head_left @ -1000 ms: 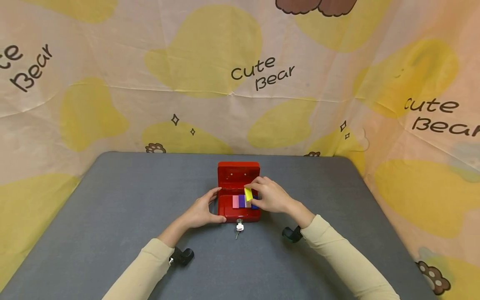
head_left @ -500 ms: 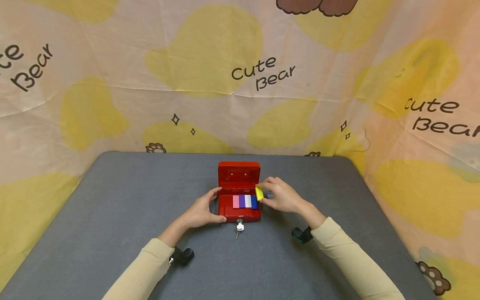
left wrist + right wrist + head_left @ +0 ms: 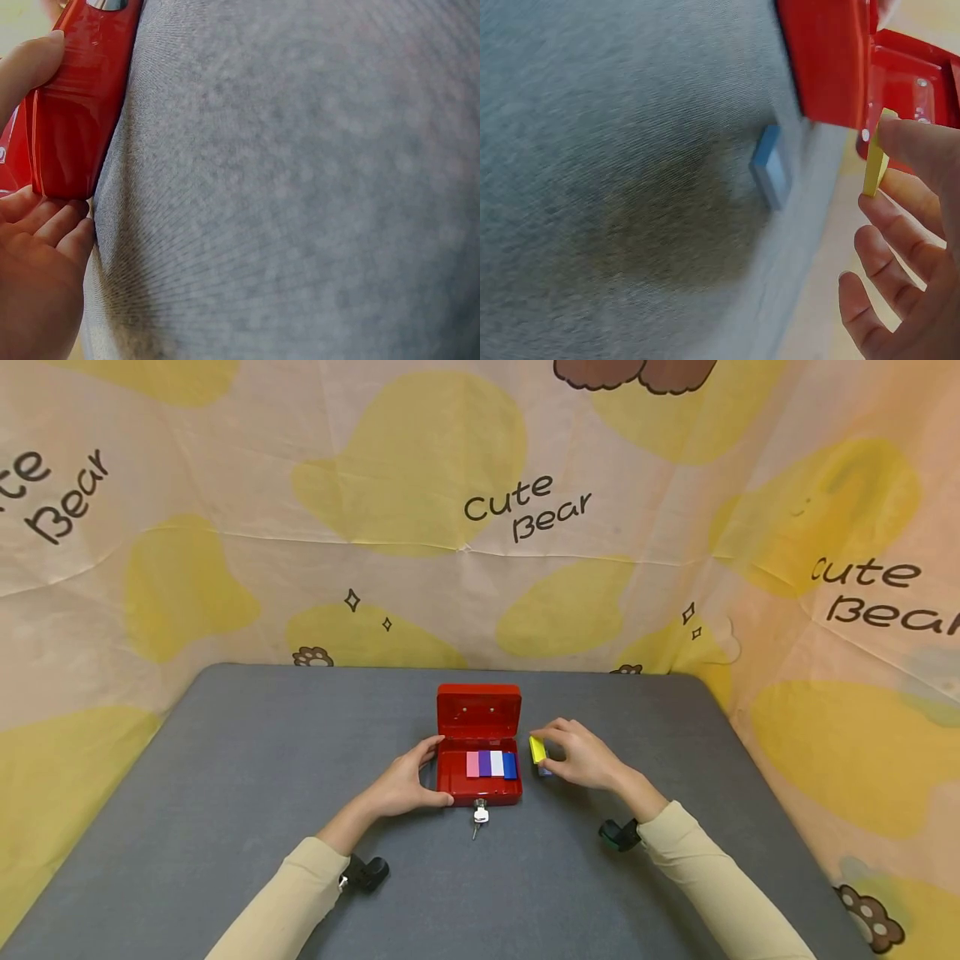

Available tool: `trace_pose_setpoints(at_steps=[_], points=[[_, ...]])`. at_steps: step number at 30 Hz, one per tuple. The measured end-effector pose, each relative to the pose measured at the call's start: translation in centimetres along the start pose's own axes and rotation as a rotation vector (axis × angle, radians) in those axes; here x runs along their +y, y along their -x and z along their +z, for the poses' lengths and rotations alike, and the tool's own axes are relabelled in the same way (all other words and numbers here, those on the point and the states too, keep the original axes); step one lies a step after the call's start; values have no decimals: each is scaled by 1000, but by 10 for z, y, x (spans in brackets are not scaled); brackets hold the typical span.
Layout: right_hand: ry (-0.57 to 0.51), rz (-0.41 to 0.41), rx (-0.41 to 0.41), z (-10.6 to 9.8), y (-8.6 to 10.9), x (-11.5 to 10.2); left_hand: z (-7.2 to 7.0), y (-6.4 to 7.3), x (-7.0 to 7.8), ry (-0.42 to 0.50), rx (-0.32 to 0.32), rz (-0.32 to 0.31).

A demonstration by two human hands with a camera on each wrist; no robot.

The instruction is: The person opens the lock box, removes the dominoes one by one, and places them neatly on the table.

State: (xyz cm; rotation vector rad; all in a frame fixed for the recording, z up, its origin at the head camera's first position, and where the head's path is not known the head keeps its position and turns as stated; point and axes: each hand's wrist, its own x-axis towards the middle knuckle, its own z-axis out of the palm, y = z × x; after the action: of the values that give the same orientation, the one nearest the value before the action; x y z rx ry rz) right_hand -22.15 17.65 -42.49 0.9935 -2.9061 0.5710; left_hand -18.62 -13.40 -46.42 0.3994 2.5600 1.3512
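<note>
Okay, so the right hand (image 3: 581,760) has a yellow block (image 3: 537,750) pinched end to end, a fingertip at its far end and the thumb at the near one. It's held up off the grey table (image 3: 285,743), just right of the red box (image 3: 457,785). From the head camera its long axis runs near to far, with the far end angled a bit left. Lower down, a bluish block (image 3: 772,169) lies on the table, apart from the yellow one in the right wrist view. The left hand (image 3: 401,785) is well away from the right, gripping the box's left side, thumb by the near corner. Inside, pink (image 3: 472,765), purple (image 3: 485,764), white (image 3: 497,764) and blue blocks (image 3: 510,766) sit side by side, long axes pointing near to far.
</note>
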Motion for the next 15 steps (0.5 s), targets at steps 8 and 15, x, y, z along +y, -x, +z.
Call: trace_pose_setpoints(at_steps=[8,15], points=[[-5,13,8,9,7,11,0,1,-1,5,1,8],[-4,44,6,14,11,17,1,0,-2,4,5,14]])
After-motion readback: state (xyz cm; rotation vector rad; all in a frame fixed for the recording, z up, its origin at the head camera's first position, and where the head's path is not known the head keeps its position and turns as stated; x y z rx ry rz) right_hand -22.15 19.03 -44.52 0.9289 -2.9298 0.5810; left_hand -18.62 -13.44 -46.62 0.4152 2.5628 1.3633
